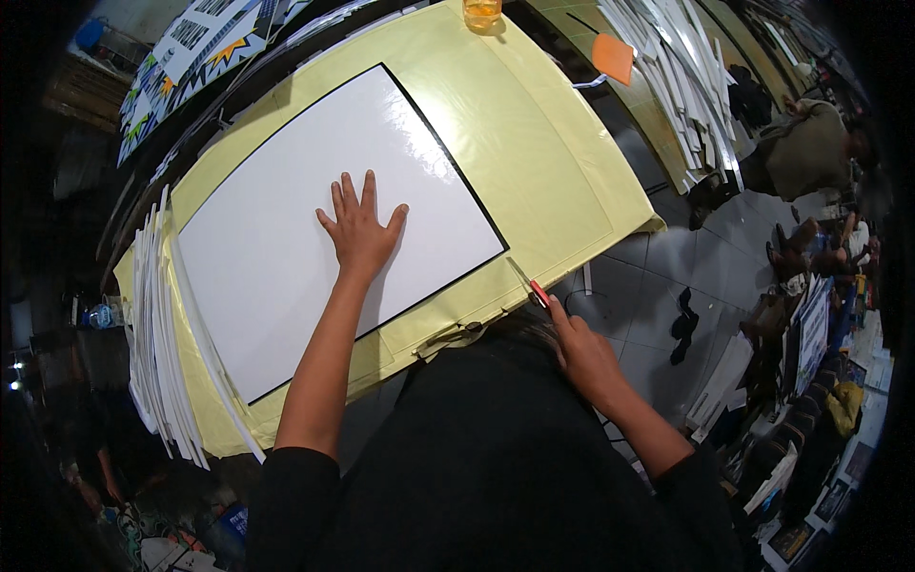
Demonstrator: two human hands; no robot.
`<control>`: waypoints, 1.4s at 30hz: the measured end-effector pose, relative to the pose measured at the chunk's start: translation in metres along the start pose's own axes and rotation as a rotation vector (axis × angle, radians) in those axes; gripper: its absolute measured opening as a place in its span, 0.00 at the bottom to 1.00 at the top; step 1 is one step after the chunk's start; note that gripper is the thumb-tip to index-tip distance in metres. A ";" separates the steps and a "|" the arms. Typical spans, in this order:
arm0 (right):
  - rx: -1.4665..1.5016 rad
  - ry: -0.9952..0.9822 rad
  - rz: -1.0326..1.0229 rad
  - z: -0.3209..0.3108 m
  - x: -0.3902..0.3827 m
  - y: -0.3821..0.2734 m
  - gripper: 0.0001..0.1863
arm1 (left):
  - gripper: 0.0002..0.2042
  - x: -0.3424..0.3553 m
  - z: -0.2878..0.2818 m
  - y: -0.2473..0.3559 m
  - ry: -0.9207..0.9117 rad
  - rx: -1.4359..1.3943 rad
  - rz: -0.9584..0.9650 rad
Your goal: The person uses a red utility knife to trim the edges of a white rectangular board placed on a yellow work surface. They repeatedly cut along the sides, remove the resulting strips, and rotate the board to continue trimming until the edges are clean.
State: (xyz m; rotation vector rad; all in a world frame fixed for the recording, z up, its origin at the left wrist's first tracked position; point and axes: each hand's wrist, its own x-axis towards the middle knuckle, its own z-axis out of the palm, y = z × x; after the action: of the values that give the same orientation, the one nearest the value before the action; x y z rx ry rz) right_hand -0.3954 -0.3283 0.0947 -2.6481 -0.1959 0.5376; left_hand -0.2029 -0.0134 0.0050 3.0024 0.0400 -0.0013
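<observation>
A large white glossy board (286, 257) with black edging along its sides lies flat on a table covered in yellow plastic (543, 143). My left hand (362, 234) rests palm down near the board's middle, fingers spread, holding nothing. Close to the table's near edge, my right hand (583, 355) is closed around a red-handled knife (539, 292). Its thin metal blade points up and left, toward the board's near right corner, and appears just short of it. How the fingers wrap the handle is partly hidden.
Long white strips (157, 334) are stacked along the table's left side. A glass of amber liquid (483, 13) stands at the far edge. An orange chair back (612, 59) and more strips (667, 76) are beyond the right side. A person (810, 143) sits at far right; a black object (683, 327) lies on tiles.
</observation>
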 end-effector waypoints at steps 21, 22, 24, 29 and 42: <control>0.039 0.387 -0.180 -0.031 0.329 -0.074 0.28 | 0.40 -0.003 -0.018 0.007 -0.055 -0.066 -0.020; 0.040 0.396 -0.197 -0.031 0.335 -0.077 0.28 | 0.40 -0.003 -0.018 0.006 -0.057 -0.067 -0.024; 0.026 0.380 -0.212 -0.032 0.348 -0.081 0.26 | 0.40 -0.002 -0.017 0.005 -0.053 -0.071 -0.027; 0.048 0.434 -0.218 -0.033 0.377 -0.089 0.28 | 0.40 -0.001 -0.017 0.005 -0.066 -0.091 -0.050; 0.039 0.453 -0.277 -0.026 0.410 -0.093 0.27 | 0.40 -0.001 -0.015 0.005 -0.025 -0.122 -0.031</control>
State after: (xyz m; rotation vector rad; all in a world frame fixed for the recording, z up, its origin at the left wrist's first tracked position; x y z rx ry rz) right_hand -0.0145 -0.1649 0.0173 -2.5646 -0.3966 -0.1481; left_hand -0.2033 -0.0163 0.0201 2.8790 0.0809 -0.0385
